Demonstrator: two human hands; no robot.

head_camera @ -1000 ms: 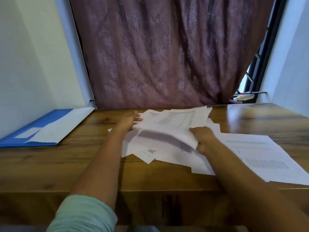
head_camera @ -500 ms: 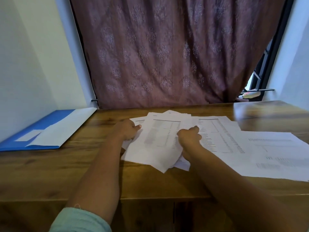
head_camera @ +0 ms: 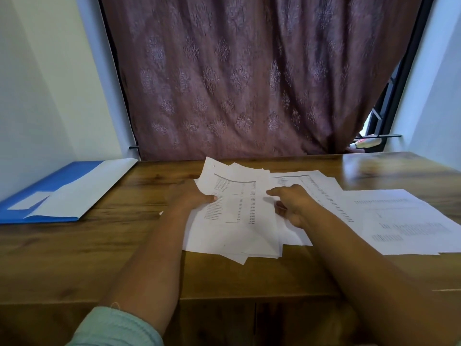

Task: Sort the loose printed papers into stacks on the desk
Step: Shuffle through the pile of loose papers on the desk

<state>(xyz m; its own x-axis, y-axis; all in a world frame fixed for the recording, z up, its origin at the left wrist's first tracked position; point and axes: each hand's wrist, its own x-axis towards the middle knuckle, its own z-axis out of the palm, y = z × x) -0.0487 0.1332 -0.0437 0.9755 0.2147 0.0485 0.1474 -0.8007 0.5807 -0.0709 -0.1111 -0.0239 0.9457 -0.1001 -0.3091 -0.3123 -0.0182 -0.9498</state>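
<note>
Left hand [head_camera: 197, 197]: gripping the left edge of the top sheet [head_camera: 234, 211], thumb lying over the print, fingers tucked underneath.
Top sheet: lying on the loose pile [head_camera: 239, 245] at the middle of the desk [head_camera: 124, 245], far end curling up a little, columns of figures facing up.
Right hand [head_camera: 291, 204]: resting on the papers just right of the top sheet, index finger stretching left and touching that sheet's right edge, other fingers loosely curled, holding nothing.
Loose pile: fanning out untidily under both hands, corners poking out toward the near edge of the desk.
Second printed sheet [head_camera: 321, 193]: showing beyond the right hand, partly covered by it, long column of print running down it.
Right-hand papers [head_camera: 399, 221]: lying flat near the right end of the desk, overlapping the second printed sheet's edge.
Blue folder [head_camera: 50, 191]: sitting at the far left of the desk, well apart from the pile, white sheet lying across it.
Curtain [head_camera: 249, 83]: hanging behind the desk.
</note>
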